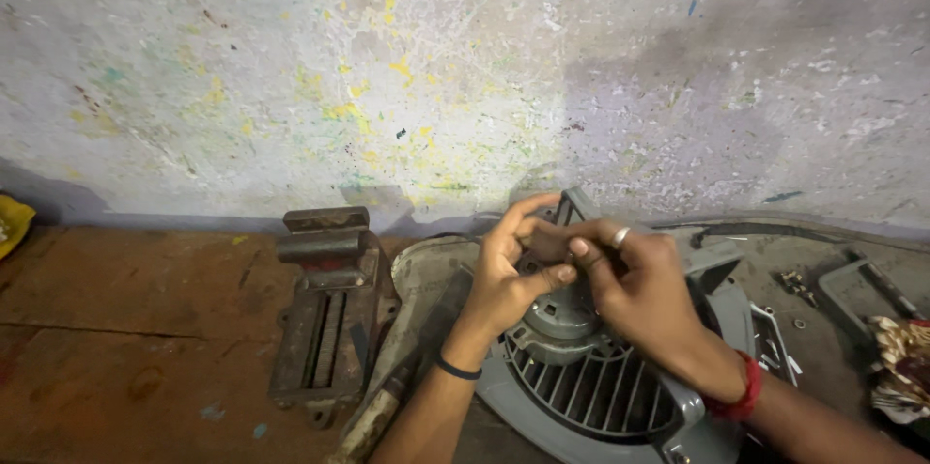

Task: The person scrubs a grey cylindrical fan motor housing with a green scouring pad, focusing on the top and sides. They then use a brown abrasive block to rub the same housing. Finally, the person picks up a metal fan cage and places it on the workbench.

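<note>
A grey plastic fan housing point(581, 406) with a slatted grille lies on the bench, its round motor hub point(562, 319) at the centre. My left hand point(509, 270) and my right hand point(635, 280) meet just above the hub, fingers pinched together on a small dark part point(542, 243) attached to the housing's grey bracket point(581, 204). My right hand wears a ring and a red thread at the wrist; my left wrist has a dark band. What exactly sits between the fingertips is hidden.
A rusty bench vise point(325, 304) stands to the left on the brown wooden bench point(126, 328). A tool with a wooden handle point(373, 420) lies beside the housing. Small screws point(792, 282), a grey frame piece point(857, 290) and a patterned cloth point(901, 367) lie right. A paint-flecked wall point(465, 67) rises behind.
</note>
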